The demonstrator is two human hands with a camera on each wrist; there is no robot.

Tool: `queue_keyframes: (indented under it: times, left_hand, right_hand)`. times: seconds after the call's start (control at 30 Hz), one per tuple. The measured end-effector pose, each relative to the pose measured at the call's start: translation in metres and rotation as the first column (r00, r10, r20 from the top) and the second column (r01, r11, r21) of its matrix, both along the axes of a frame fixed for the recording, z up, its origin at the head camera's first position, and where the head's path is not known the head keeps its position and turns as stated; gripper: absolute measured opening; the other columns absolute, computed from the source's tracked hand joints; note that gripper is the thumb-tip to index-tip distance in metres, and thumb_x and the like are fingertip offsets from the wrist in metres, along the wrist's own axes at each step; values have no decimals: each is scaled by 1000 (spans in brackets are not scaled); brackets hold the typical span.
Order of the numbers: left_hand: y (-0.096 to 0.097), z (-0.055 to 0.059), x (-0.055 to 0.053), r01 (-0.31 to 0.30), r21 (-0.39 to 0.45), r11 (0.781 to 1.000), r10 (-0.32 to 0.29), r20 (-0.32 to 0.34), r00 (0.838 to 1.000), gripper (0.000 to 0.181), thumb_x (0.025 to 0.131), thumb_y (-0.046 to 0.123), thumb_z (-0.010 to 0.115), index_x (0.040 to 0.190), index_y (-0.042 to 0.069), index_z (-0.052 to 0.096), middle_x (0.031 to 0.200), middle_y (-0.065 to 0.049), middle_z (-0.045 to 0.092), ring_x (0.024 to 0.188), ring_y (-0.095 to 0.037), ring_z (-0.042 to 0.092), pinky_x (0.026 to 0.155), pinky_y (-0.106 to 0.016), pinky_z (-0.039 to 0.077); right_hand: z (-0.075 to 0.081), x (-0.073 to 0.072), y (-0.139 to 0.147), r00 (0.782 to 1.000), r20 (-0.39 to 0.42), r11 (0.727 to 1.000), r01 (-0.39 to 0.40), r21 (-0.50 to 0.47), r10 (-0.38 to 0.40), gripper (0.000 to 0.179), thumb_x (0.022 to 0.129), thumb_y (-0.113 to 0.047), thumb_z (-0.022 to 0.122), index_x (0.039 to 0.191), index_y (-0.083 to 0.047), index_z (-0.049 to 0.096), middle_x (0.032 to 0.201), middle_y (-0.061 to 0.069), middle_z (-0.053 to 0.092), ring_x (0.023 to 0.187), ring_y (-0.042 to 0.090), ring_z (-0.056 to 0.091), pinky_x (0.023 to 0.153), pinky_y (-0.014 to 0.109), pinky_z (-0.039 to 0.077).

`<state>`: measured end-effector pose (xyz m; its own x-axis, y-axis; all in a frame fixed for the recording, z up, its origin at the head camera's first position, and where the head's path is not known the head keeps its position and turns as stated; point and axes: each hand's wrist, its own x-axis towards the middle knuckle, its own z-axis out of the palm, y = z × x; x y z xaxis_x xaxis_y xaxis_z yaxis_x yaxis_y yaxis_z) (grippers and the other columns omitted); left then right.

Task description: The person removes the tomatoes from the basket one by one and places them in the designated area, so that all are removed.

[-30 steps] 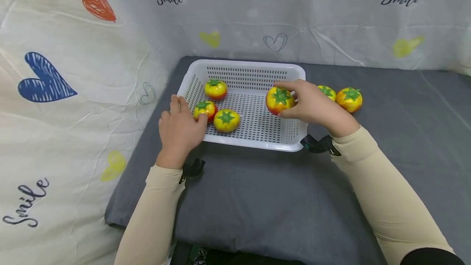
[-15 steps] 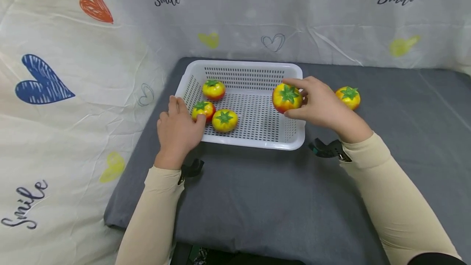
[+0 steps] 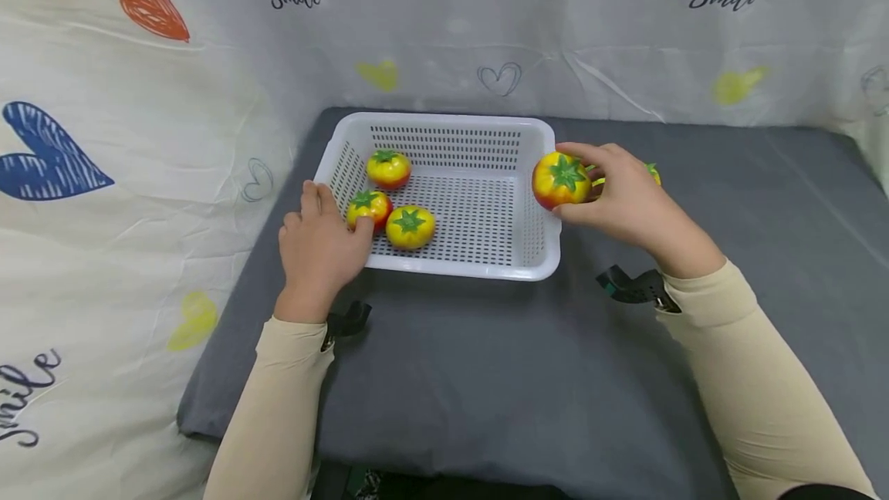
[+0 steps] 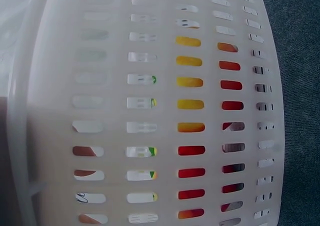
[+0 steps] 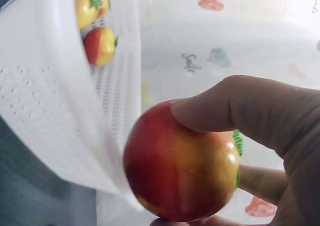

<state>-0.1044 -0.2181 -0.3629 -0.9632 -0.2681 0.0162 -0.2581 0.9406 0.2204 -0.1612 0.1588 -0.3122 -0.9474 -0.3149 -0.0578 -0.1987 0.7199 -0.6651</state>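
Note:
My right hand (image 3: 621,195) holds a yellow-and-red tomato (image 3: 561,180) with a green star-shaped top, over the right rim of a white perforated basket (image 3: 479,272). In the right wrist view, the thumb (image 5: 210,108) lies across the tomato and fingers curl round its far side. My left hand (image 3: 322,241) grips the basket's left front corner, thumb on the inner side. Inside the basket's left half sit three tomatoes: one at the back (image 3: 389,170), another (image 3: 370,208) by the left thumb, the third (image 3: 410,228) beside it. The left wrist view shows mostly the basket's slotted wall (image 4: 110,136).
Beyond the right hand, a tomato (image 3: 654,173) on the table is mostly hidden, and more yellow shows between the fingers. Grey cloth (image 3: 472,361) covers the table. A white curtain (image 3: 430,29) printed with hearts hangs at the back and left.
The right hand has moved rightward with its tomato, from above the basket's inside to its right rim. It now hides more of the tomatoes on the right. The left hand stays in place.

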Motion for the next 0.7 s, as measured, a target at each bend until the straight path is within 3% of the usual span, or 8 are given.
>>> queue_keyframes:
  times: [0.37,0.7]
  left_hand:
    - [0,1,-1,-5,17,1000,5,1,1000,87,100,46,46,163,-7,21,172,-29,15,121,-56,41,108,-66,32]
    - [0,0,-1,-6,15,1000,6,-6,1000,86,100,46,46,163,-7,22,171,-29,16,118,-55,42,107,-66,34]
  right_hand:
    - [-3,1,30,996,-33,997,83,12,-82,80,86,-23,82,158,-17,48,138,25,49,124,45,50,95,60,51]
    - [-21,3,46,996,19,996,88,11,-89,81,88,-25,82,159,-15,45,139,27,47,123,45,51,97,60,48]
